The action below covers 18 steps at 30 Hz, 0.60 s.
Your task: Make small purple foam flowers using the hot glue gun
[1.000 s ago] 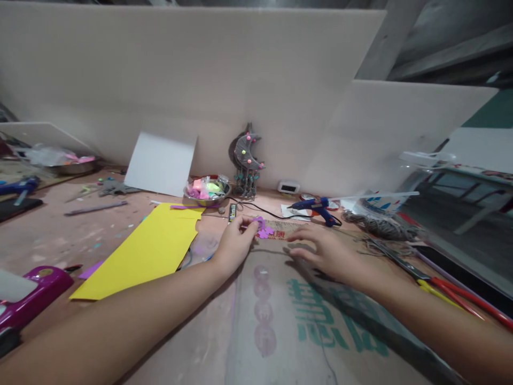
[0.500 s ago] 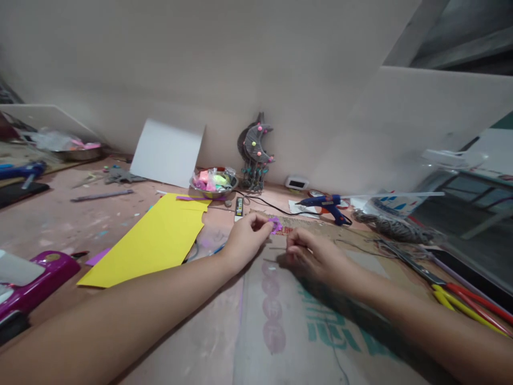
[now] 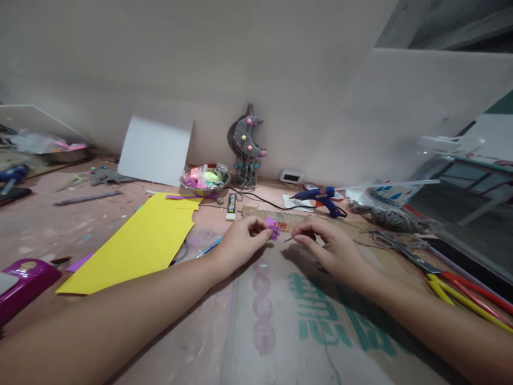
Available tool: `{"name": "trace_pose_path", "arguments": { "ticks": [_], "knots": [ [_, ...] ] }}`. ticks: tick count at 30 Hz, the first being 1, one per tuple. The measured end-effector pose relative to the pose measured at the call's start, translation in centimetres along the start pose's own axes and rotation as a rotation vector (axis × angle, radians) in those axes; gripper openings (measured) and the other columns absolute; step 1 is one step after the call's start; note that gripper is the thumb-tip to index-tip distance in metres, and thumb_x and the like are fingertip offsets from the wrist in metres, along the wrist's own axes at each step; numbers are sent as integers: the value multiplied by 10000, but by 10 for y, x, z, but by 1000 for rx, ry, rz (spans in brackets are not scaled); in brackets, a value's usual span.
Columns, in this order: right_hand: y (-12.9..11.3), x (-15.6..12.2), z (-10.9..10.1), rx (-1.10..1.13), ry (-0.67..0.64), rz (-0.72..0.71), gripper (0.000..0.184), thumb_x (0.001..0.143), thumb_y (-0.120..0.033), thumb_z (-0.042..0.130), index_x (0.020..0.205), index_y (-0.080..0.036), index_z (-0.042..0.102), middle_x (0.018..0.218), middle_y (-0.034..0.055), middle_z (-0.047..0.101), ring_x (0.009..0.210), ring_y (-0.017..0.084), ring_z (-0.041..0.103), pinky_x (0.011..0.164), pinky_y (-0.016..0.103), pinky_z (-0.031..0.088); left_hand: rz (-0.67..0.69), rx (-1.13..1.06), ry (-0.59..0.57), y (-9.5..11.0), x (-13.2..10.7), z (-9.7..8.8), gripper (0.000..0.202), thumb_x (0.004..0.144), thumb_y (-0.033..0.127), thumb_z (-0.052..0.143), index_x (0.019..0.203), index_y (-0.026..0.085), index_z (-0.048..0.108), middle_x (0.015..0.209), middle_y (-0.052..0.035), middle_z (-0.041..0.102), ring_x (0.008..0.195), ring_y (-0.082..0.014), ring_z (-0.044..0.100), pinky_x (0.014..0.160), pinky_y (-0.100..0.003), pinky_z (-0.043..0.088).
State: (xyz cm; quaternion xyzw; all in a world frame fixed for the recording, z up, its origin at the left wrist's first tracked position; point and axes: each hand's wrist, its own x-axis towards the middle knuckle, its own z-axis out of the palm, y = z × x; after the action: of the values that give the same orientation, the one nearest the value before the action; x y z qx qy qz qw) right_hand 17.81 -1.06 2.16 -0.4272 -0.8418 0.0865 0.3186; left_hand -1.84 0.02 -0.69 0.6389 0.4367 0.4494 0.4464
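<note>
In the head view, my left hand (image 3: pixel 245 245) pinches a small purple paper flower (image 3: pixel 274 230) by its left edge, between thumb and fingertips. Opposite it, my right hand (image 3: pixel 323 243) has thumb and index finger closed on a thin grey strand (image 3: pixel 288 239). A short stiff end pokes out toward the flower, with a gap between the two. Whether it is yarn or a thin stick I cannot tell. Both hands hover over a cardboard sheet (image 3: pixel 240 331) with printed lettering.
Yellow paper (image 3: pixel 134 243) lies left, a magenta tool (image 3: pixel 30 283) nearer. At the back are a bowl of clay packets (image 3: pixel 204 187), a grey moon ornament (image 3: pixel 245 141) and a blue glue gun (image 3: pixel 323 198). Grey yarn (image 3: pixel 379 216) and scissors (image 3: pixel 449 278) lie right.
The view has shifted slightly. My right hand has turned, and the strand's end now points at the flower. The flower shows more fully in my left fingertips.
</note>
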Motion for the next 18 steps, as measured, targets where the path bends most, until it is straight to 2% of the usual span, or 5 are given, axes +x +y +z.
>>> {"name": "trace_pose_path", "arguments": {
  "ticks": [4,8,11,18],
  "knots": [
    [7,-6,8,28,-6,-10,102,858,-231,500,815,-200,588,771,39,626,706,153,570,639,272,449,25,52,-69,1,-3,0,144,763,281,560,787,155,624,751,-31,654,701,-144,590,638,-241,449],
    [7,-9,10,43,-31,-56,94,838,-244,543,888,-206,614,801,39,639,717,151,576,644,271,450,53,110,-88,-2,-2,0,135,772,274,545,798,165,619,760,-19,649,707,-141,582,648,-240,442],
    [7,-8,9,39,-45,-51,101,836,-252,546,795,-203,624,746,34,635,682,146,570,633,271,449,60,104,-97,-4,-2,0,150,776,289,541,810,164,617,782,-26,654,719,-146,585,651,-243,442],
    [8,-8,9,-20,49,-85,116,844,-266,545,771,-204,611,695,27,575,663,149,530,599,268,418,52,120,-112,-1,-4,0,136,763,265,545,807,163,624,792,-30,671,728,-156,598,646,-247,449]
  ]
}}
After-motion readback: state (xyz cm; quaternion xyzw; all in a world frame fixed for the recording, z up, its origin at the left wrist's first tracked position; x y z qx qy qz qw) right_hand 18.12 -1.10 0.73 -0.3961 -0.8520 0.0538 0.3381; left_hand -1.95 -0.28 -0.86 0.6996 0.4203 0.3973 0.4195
